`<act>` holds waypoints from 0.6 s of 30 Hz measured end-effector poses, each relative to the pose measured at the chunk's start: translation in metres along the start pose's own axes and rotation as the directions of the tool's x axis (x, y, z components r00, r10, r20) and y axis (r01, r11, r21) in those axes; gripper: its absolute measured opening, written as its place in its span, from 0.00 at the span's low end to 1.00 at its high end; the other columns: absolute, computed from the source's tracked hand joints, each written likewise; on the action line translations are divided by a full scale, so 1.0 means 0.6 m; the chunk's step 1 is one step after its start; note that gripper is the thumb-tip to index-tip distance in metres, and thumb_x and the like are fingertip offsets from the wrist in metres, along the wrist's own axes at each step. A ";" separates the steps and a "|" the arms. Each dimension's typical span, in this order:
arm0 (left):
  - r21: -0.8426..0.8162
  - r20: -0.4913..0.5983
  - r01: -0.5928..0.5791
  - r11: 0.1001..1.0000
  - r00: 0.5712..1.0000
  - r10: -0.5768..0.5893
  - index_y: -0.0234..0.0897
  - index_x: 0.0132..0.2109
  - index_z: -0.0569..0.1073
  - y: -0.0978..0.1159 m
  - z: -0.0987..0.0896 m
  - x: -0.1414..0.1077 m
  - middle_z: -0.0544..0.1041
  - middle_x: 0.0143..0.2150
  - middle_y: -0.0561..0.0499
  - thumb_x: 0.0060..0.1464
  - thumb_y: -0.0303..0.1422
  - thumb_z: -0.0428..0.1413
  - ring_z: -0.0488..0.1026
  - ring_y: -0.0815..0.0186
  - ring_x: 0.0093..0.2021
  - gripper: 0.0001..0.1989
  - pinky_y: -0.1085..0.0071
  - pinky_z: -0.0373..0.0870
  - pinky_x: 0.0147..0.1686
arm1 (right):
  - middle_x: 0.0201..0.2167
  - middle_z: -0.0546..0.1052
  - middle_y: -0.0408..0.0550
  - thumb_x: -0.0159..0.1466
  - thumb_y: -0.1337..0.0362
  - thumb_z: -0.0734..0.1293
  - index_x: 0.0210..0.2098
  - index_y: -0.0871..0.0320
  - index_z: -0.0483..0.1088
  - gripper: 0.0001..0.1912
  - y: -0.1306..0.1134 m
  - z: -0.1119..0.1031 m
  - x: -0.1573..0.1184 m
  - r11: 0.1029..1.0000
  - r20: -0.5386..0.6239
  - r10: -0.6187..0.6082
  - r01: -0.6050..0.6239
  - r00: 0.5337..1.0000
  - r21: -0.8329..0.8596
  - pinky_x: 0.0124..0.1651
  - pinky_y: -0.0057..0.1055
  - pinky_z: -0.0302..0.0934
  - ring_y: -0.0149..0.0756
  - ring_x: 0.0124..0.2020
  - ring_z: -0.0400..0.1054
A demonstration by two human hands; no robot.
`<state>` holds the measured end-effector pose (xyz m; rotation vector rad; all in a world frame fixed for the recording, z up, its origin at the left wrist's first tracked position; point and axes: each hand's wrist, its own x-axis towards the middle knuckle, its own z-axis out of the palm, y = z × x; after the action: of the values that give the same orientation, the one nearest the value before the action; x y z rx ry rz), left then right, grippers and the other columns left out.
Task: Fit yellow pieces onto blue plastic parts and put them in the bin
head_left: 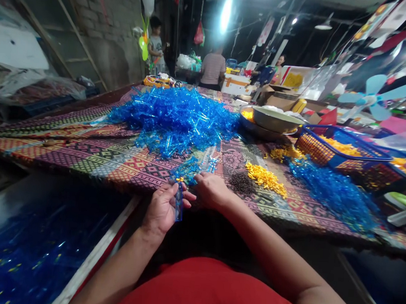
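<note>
My left hand [163, 207] is palm up at the near edge of the table, shut on a clear blue plastic piece [178, 202] with a yellow tip. My right hand [210, 190] lies just beyond it on the patterned woven cloth [86, 156], its fingers curled towards a small cluster of blue plastic pieces [186, 170]. Whether those fingers hold anything is hidden. A big heap of blue plastic pieces [173, 120] lies farther ahead. To the right of my right hand are a pile of dark small pieces [242, 183] and a strip of yellow small parts [266, 179].
A blue-rimmed basket of yellow parts [340, 151] and a metal bowl [273, 119] stand at the right, near another blue heap [334, 194]. A bin of blue pieces [35, 252] lies at lower left. Several people and a small fan [373, 97] stand beyond.
</note>
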<state>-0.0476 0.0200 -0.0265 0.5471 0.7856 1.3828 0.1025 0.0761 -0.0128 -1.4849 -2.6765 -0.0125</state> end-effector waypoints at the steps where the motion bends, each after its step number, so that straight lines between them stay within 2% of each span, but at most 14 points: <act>1: 0.002 0.006 0.010 1.000 1.000 -0.010 0.31 0.30 0.70 0.000 0.001 -0.002 0.74 0.29 0.49 0.45 0.30 0.59 0.76 0.63 0.25 0.06 0.74 0.69 0.19 | 0.34 0.74 0.56 0.62 0.66 0.59 0.38 0.61 0.69 0.08 0.000 0.003 0.003 1.000 0.003 0.005 -0.005 1.000 0.008 0.33 0.29 0.56 0.39 0.33 0.69; 4: -0.008 0.031 0.033 0.999 0.999 -0.032 0.32 0.33 0.71 0.002 0.004 -0.006 0.75 0.29 0.49 0.45 0.31 0.59 0.77 0.60 0.28 0.07 0.70 0.72 0.22 | 0.36 0.74 0.56 0.60 0.68 0.61 0.40 0.62 0.69 0.09 0.008 0.007 0.001 0.984 -0.081 0.066 -0.051 0.995 0.173 0.37 0.31 0.58 0.40 0.36 0.68; 5: -0.016 0.035 0.033 0.999 0.999 -0.032 0.33 0.33 0.71 0.003 0.006 -0.008 0.75 0.29 0.50 0.44 0.30 0.60 0.77 0.60 0.28 0.08 0.69 0.73 0.24 | 0.37 0.74 0.55 0.59 0.68 0.63 0.41 0.61 0.69 0.10 0.013 0.007 -0.004 0.951 -0.137 0.101 -0.056 0.985 0.303 0.38 0.32 0.59 0.40 0.37 0.68; 6: -0.024 0.039 0.028 0.999 0.999 -0.027 0.33 0.34 0.72 0.003 0.009 -0.010 0.75 0.29 0.50 0.43 0.29 0.60 0.77 0.61 0.29 0.08 0.68 0.74 0.26 | 0.36 0.74 0.53 0.59 0.67 0.64 0.42 0.61 0.69 0.11 0.017 0.005 -0.011 0.882 -0.188 0.147 -0.043 0.971 0.469 0.39 0.32 0.60 0.39 0.37 0.68; 7: -0.026 0.044 0.021 0.999 0.999 -0.019 0.33 0.35 0.72 0.002 0.013 -0.012 0.75 0.30 0.50 0.43 0.28 0.61 0.77 0.61 0.29 0.09 0.67 0.74 0.28 | 0.35 0.74 0.51 0.58 0.66 0.65 0.42 0.60 0.69 0.12 0.021 0.002 -0.020 0.760 -0.216 0.200 -0.012 0.956 0.649 0.37 0.31 0.60 0.37 0.35 0.68; 9: -0.015 0.065 0.004 1.000 0.998 -0.003 0.34 0.37 0.73 0.000 0.024 -0.017 0.76 0.31 0.51 0.43 0.27 0.61 0.76 0.63 0.30 0.11 0.66 0.75 0.31 | 0.30 0.74 0.46 0.56 0.63 0.68 0.42 0.58 0.69 0.14 0.021 -0.003 -0.040 0.383 -0.178 0.293 0.055 0.939 0.922 0.31 0.29 0.61 0.33 0.29 0.68; 11: 0.011 0.095 -0.019 1.000 0.995 0.018 0.34 0.40 0.74 -0.004 0.037 -0.025 0.77 0.34 0.50 0.44 0.27 0.61 0.76 0.63 0.32 0.13 0.66 0.75 0.33 | 0.27 0.74 0.43 0.54 0.61 0.70 0.40 0.57 0.69 0.15 0.015 -0.009 -0.060 0.014 -0.067 0.304 0.066 0.950 0.998 0.27 0.27 0.61 0.30 0.25 0.67; 12: 0.024 0.109 -0.033 0.999 0.994 0.030 0.34 0.41 0.74 -0.007 0.044 -0.028 0.77 0.36 0.49 0.44 0.27 0.60 0.76 0.63 0.34 0.13 0.67 0.74 0.34 | 0.27 0.74 0.43 0.53 0.61 0.71 0.39 0.57 0.70 0.15 0.010 -0.011 -0.068 -0.115 -0.019 0.287 0.054 0.958 0.992 0.26 0.27 0.62 0.30 0.25 0.68; 13: 0.037 0.121 -0.048 0.998 0.992 0.043 0.34 0.42 0.74 -0.009 0.050 -0.032 0.77 0.38 0.49 0.45 0.28 0.60 0.76 0.63 0.35 0.14 0.67 0.74 0.35 | 0.28 0.75 0.43 0.52 0.61 0.71 0.39 0.57 0.70 0.15 0.005 -0.013 -0.076 -0.206 0.019 0.262 0.036 0.965 0.978 0.26 0.28 0.63 0.31 0.25 0.69; 15: 0.064 0.135 -0.073 0.995 0.989 0.064 0.35 0.44 0.75 -0.013 0.059 -0.038 0.77 0.41 0.48 0.45 0.28 0.60 0.75 0.62 0.38 0.16 0.68 0.74 0.37 | 0.31 0.76 0.45 0.52 0.61 0.72 0.39 0.56 0.70 0.16 -0.004 -0.015 -0.087 -0.306 0.063 0.232 0.011 0.971 0.952 0.27 0.30 0.64 0.33 0.26 0.70; 18: 0.098 0.147 -0.094 0.991 0.986 0.079 0.36 0.45 0.75 -0.018 0.068 -0.044 0.77 0.42 0.48 0.44 0.29 0.60 0.75 0.62 0.38 0.17 0.67 0.73 0.38 | 0.30 0.77 0.46 0.51 0.60 0.73 0.38 0.57 0.71 0.16 -0.006 -0.015 -0.098 -0.332 0.075 0.263 0.017 0.962 0.943 0.26 0.29 0.65 0.32 0.24 0.70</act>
<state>-0.0099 -0.0032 -0.0041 0.7621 0.7279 1.3702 0.1307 0.0240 -0.0078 -0.8204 -1.0853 1.6184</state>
